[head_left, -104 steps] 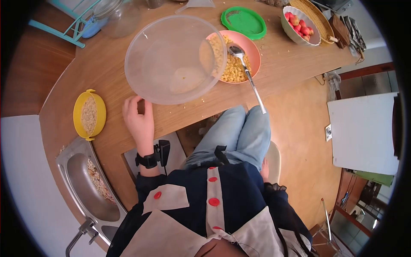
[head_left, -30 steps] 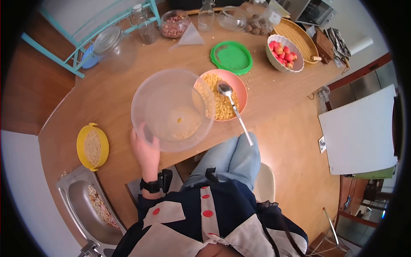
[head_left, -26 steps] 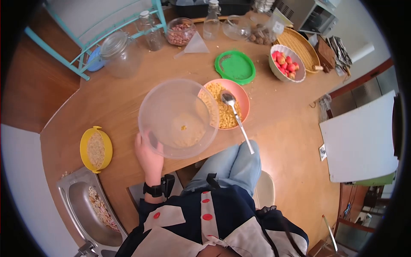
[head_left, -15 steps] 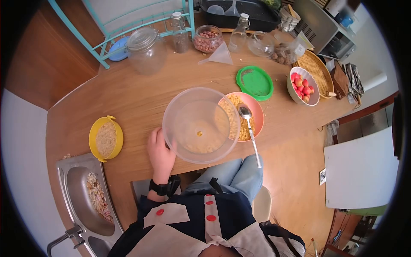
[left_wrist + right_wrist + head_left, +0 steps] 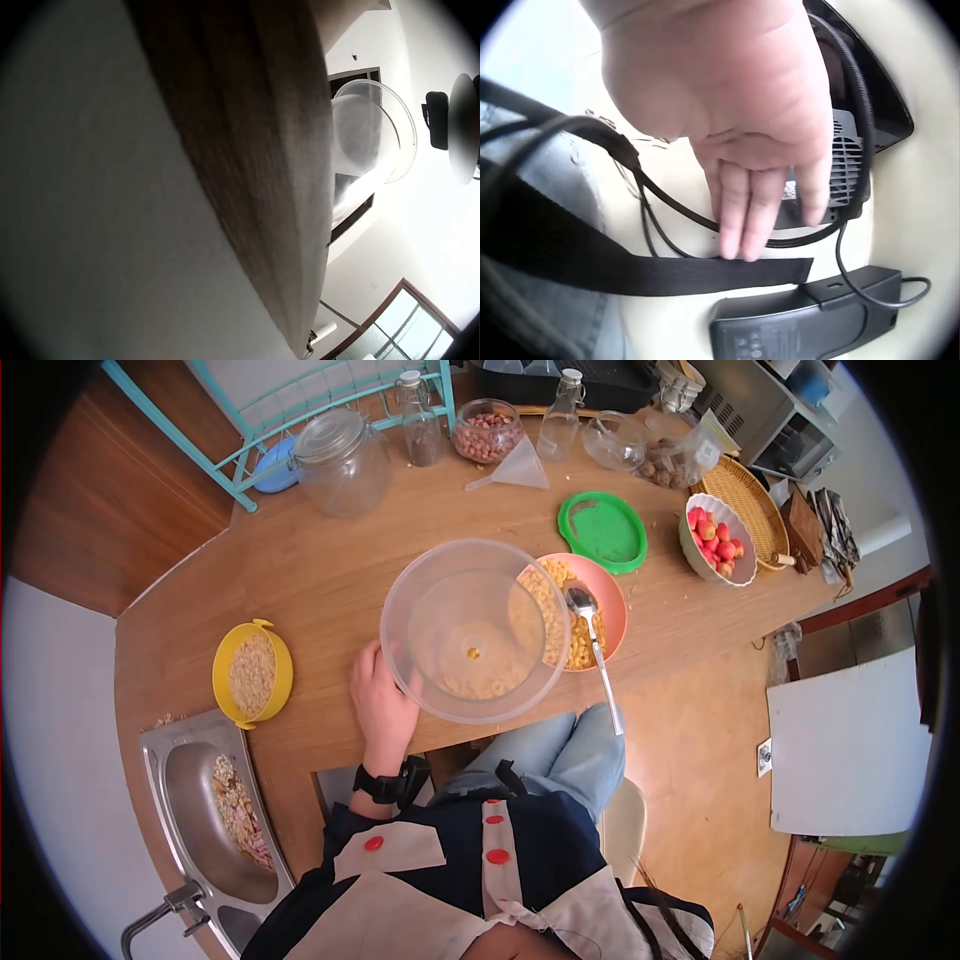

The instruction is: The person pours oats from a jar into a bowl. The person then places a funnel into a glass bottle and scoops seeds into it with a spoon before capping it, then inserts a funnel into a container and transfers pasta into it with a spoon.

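In the head view, a large translucent bowl (image 5: 475, 630) stands on the wooden table, overlapping the left part of a pink bowl (image 5: 612, 605) of yellow pieces. A metal spoon (image 5: 603, 675) lies across the pink bowl, its handle past the table edge. My left hand (image 5: 385, 705) rests at the translucent bowl's lower left, fingers loosely extended, thumb seen partly through its wall. The left wrist view shows the tabletop's edge and a clear rim (image 5: 409, 139). In the right wrist view my right hand (image 5: 735, 112) hangs over a pale seat, fingers straight, near cables and a black strap (image 5: 675, 276).
A yellow bowl (image 5: 252, 675) of flakes stands left, above a metal sink (image 5: 205, 780). Farther back are a glass jar (image 5: 345, 470), a funnel (image 5: 518, 468), a green lid (image 5: 603, 532), a bowl of red fruit (image 5: 717, 540) and a wicker tray (image 5: 755, 510).
My left hand has moved in against the translucent bowl from just outside its rim, its thumb and finger no longer curled together. My right hand has dropped out of the head view.
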The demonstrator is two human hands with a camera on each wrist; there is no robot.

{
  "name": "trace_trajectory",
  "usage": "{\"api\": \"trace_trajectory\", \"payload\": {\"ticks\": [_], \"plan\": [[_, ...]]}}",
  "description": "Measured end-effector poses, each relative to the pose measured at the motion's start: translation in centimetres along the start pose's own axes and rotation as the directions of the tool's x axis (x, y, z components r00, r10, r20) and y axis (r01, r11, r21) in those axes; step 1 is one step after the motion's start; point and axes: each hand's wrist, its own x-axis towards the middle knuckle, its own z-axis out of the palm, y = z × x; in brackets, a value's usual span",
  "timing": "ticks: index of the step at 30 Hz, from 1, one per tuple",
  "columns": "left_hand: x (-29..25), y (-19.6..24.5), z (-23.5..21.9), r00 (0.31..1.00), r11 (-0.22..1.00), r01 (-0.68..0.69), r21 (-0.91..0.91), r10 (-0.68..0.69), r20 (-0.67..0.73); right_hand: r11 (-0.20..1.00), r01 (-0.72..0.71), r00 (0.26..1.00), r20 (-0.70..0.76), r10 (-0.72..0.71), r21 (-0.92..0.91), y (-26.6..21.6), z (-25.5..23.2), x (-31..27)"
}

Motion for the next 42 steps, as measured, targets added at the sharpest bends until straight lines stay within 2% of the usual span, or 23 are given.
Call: {"api": "trace_trajectory", "payload": {"ticks": [6, 10, 15, 19, 21, 23, 28, 31, 39, 42], "plan": [[-0.2, 0.1, -0.1, 1.0, 1.0, -0.011, -0.003, 0.011, -0.005, 0.998, -0.064, 0.997, 0.03, 0.064, -0.014, 0.7, -0.1, -0.7], [-0.3, -0.1, 0.1, 1.0, 1.0, -0.024, 0.003, 0.024, -0.006, 0.995, -0.085, 0.995, 0.04, 0.087, -0.042, -0.6, -1.3, -0.9], [-0.3, 0.0, 0.1, 0.998, 0.998, 0.031, 0.047, -0.033, 0.051, 0.994, -0.11, 0.994, 0.019, 0.11, -0.007, -0.6, -2.3, -2.0], [-0.6, -0.5, 0.5, 0.997, 0.996, -0.054, 0.074, 0.049, 0.063, 0.984, -0.161, 0.986, 0.061, 0.157, 0.071, 2.5, 0.8, -2.7], [-0.1, 0.2, 0.1, 0.995, 0.999, 0.019, 0.041, -0.023, 0.099, 0.981, -0.174, 0.983, 0.074, 0.168, 0.086, 2.7, 1.1, -2.8], [-0.2, -0.2, 0.2, 0.995, 0.998, 0.002, 0.07, -0.009, 0.097, 0.978, -0.189, 0.979, 0.093, 0.18, 0.094, 2.7, 1.6, -2.9], [-0.1, 0.0, 0.4, 0.999, 0.996, -0.028, 0.088, 0.026, 0.027, 0.982, -0.177, 0.983, 0.057, 0.173, 0.06, -1.4, -3.5, -3.7], [-0.2, 0.0, 0.4, 0.998, 0.99, -0.055, 0.126, 0.052, 0.028, 0.981, -0.187, 0.981, 0.063, 0.184, 0.048, -2.8, -4.9, -4.1], [0.1, 1.0, -0.1, 0.995, 0.998, 0.035, 0.049, -0.039, 0.092, 0.976, -0.219, 0.972, 0.089, 0.218, 0.004, -7.0, -8.8, -5.4], [0.0, 0.6, 0.1, 0.996, 0.996, 0.018, 0.088, -0.026, 0.091, 0.974, -0.225, 0.97, 0.089, 0.225, -0.011, -9.0, -10.7, -6.2]]}}
